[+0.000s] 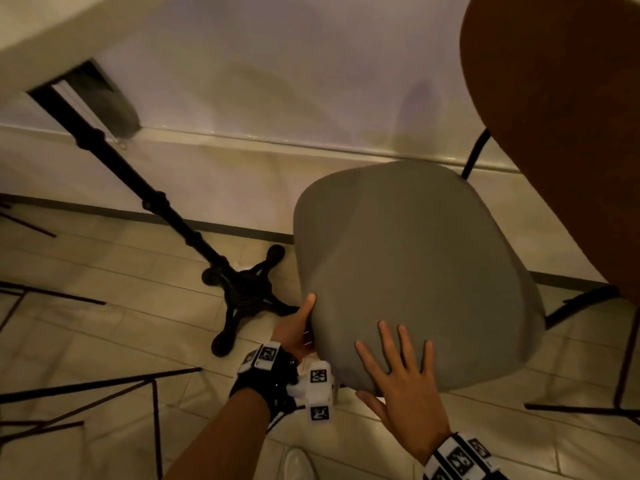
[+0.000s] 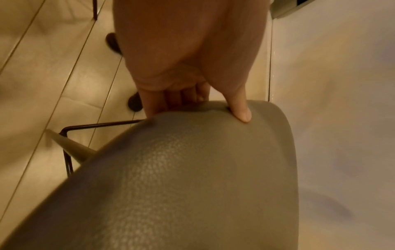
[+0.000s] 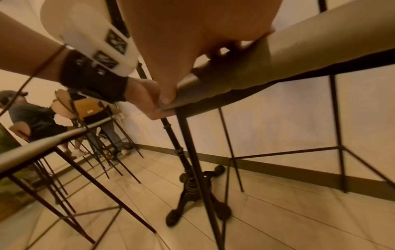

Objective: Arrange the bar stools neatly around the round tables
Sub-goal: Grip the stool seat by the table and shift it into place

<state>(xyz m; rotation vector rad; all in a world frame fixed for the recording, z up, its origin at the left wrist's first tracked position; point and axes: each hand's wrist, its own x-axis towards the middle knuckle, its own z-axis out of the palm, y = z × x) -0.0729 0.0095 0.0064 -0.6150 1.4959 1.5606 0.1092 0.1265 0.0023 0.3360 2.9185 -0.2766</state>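
Observation:
A grey padded bar stool seat (image 1: 415, 254) on thin black legs (image 3: 196, 169) stands beside the round table's black pedestal (image 1: 166, 209). My left hand (image 1: 298, 327) grips the seat's left edge. In the left wrist view that hand (image 2: 196, 104) has its thumb (image 2: 241, 113) on top of the seat (image 2: 192, 186) and its fingers curled under the rim. My right hand (image 1: 398, 368) lies flat on the near part of the seat, fingers spread and straight. In the right wrist view its thumb (image 3: 169, 96) presses against the rim of the seat (image 3: 299, 55).
The pale table top (image 1: 34, 22) is at the upper left, its cross-shaped foot (image 1: 242, 296) on the tiled floor. A brown stool (image 1: 571, 133) stands close on the right. Other stools' black frames (image 1: 86, 393) lie to the left. The wall skirting (image 1: 242, 233) runs behind. People (image 3: 27, 118) stand far off.

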